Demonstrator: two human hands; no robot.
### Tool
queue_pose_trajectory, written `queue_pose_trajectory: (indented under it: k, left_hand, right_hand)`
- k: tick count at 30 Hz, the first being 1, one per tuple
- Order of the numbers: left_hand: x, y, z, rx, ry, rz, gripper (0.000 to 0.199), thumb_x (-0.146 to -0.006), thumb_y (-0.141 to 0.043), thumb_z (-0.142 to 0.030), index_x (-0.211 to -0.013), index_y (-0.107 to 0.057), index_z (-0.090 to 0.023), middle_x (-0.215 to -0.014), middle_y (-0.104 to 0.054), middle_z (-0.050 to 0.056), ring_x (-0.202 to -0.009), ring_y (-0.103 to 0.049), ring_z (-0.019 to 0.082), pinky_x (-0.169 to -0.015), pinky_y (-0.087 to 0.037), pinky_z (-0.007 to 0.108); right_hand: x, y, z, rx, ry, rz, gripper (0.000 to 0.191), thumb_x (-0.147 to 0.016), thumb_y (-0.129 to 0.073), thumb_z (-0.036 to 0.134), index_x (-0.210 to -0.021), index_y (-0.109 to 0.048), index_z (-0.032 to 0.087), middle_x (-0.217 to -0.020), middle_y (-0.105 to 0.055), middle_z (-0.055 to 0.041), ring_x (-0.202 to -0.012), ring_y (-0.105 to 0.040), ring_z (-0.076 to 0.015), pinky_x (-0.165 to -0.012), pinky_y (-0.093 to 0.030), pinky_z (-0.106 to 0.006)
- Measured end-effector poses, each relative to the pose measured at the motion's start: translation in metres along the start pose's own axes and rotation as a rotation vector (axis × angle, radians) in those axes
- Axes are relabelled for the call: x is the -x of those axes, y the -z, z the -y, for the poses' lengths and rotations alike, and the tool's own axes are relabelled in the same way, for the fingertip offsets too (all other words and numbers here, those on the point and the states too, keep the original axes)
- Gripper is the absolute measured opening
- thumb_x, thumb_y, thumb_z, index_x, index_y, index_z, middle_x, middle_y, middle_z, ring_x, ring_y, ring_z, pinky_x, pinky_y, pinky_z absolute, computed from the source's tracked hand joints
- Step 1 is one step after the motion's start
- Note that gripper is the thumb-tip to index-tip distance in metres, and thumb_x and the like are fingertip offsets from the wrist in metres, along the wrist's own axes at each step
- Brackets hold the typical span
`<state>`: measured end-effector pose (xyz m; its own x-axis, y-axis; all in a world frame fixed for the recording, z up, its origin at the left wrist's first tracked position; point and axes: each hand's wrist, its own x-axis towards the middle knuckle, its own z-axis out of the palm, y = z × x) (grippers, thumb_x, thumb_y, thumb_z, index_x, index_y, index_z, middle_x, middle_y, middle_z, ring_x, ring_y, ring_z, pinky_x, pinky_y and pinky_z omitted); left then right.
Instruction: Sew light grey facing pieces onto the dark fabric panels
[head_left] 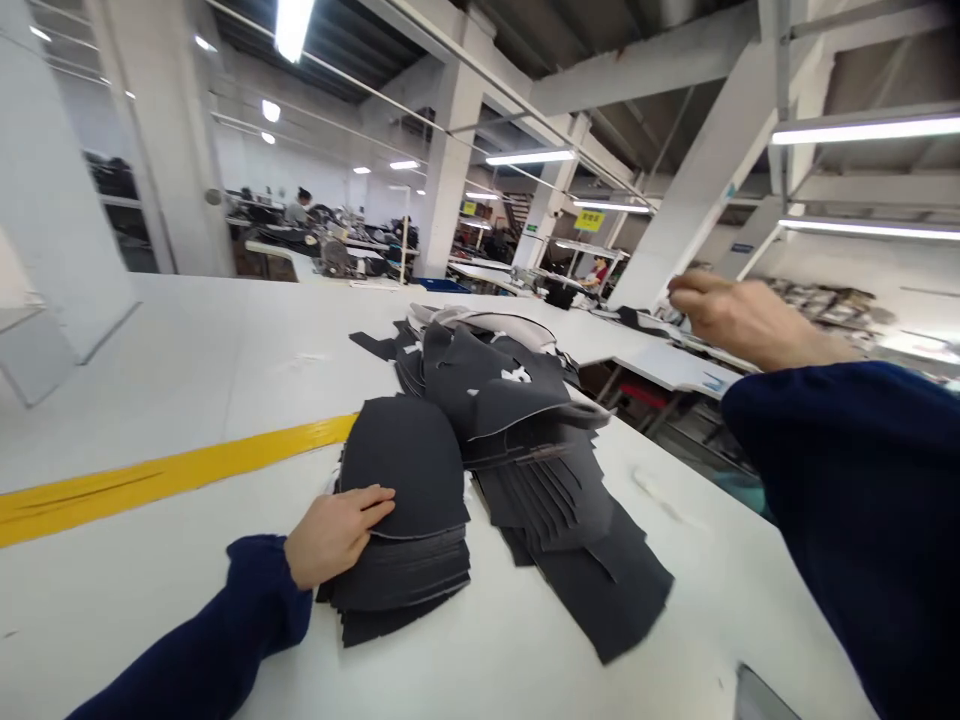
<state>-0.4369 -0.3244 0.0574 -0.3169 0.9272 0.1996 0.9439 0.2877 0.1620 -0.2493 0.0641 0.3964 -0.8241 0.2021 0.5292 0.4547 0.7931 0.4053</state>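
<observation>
A stack of dark, rounded fabric pieces [409, 460] lies on the white table. My left hand [334, 532] rests on its left edge, fingers stretched over the top piece. Behind and to the right is a loose heap of dark fabric pieces [487, 380], some with pale undersides. More dark pieces [551, 500] fan out from it toward the front right. My right hand [742, 315] is raised high at the right, away from the fabric, its fingers curled together; whether anything small is between them cannot be made out.
A yellow strip [180, 480] crosses the white table [225, 370] at the left. A dark-edged object [761, 695] shows at the bottom right. White pillars, other worktables and people stand farther back.
</observation>
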Motion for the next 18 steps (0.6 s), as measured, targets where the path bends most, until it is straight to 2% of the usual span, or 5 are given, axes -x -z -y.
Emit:
queue_pose_trajectory:
  k: [3, 8, 12, 15, 18]
  left_hand:
    - [0.002, -0.002, 0.0, -0.026, 0.043, 0.004, 0.053, -0.079, -0.034, -0.011, -0.124, -0.058, -0.027, -0.134, -0.052, -0.002, -0.118, -0.054, 0.023, -0.088, -0.053, 0.035]
    - [0.003, 0.033, -0.003, -0.061, 0.024, 0.19, 0.059, -0.073, -0.039, -0.013, -0.128, -0.055, -0.026, -0.139, -0.047, -0.001, -0.12, -0.052, 0.023, -0.093, -0.05, 0.035]
    - [-0.038, 0.075, -0.053, -0.01, -0.174, 0.181, 0.057, -0.078, -0.045, -0.023, -0.135, -0.046, -0.028, -0.143, -0.042, 0.0, -0.127, -0.044, 0.022, -0.104, -0.039, 0.036]
    - [-0.095, 0.063, -0.121, -0.038, -0.409, 0.026, 0.064, -0.079, -0.05, -0.024, -0.142, -0.034, -0.024, -0.149, -0.031, 0.004, -0.134, -0.03, 0.025, -0.11, -0.03, 0.043]
    - [-0.145, 0.015, -0.18, -0.143, -0.509, 0.182, 0.07, -0.075, -0.061, -0.018, -0.139, -0.037, -0.031, -0.152, -0.023, 0.005, -0.138, -0.017, 0.037, -0.103, -0.025, 0.066]
  right_hand:
    - [0.056, -0.015, 0.011, -0.062, -0.126, -0.009, 0.041, -0.093, -0.028, 0.016, -0.128, -0.048, 0.009, -0.133, -0.043, -0.0144, -0.113, -0.046, -0.0216, -0.093, -0.034, -0.035]
    - [0.229, -0.147, 0.098, -0.253, -0.24, 0.256, 0.061, -0.081, -0.049, 0.03, -0.135, -0.037, 0.004, -0.132, -0.042, -0.0224, -0.116, -0.048, -0.0276, -0.092, -0.044, -0.036]
    - [0.338, -0.231, 0.178, -0.373, -0.392, 0.328, 0.055, -0.088, -0.037, 0.03, -0.138, -0.035, 0.008, -0.142, -0.032, -0.0216, -0.132, -0.031, -0.0315, -0.103, -0.036, -0.049]
    - [0.374, -0.242, 0.217, -0.324, -0.365, 0.309, 0.045, -0.092, -0.029, 0.026, -0.131, -0.048, 0.011, -0.144, -0.034, -0.018, -0.135, -0.027, -0.0323, -0.106, -0.029, -0.054]
    - [0.398, -0.226, 0.231, -0.327, -0.22, 0.26, 0.043, -0.094, -0.029, 0.027, -0.126, -0.054, 0.015, -0.142, -0.038, -0.0148, -0.133, -0.032, -0.0304, -0.105, -0.034, -0.052]
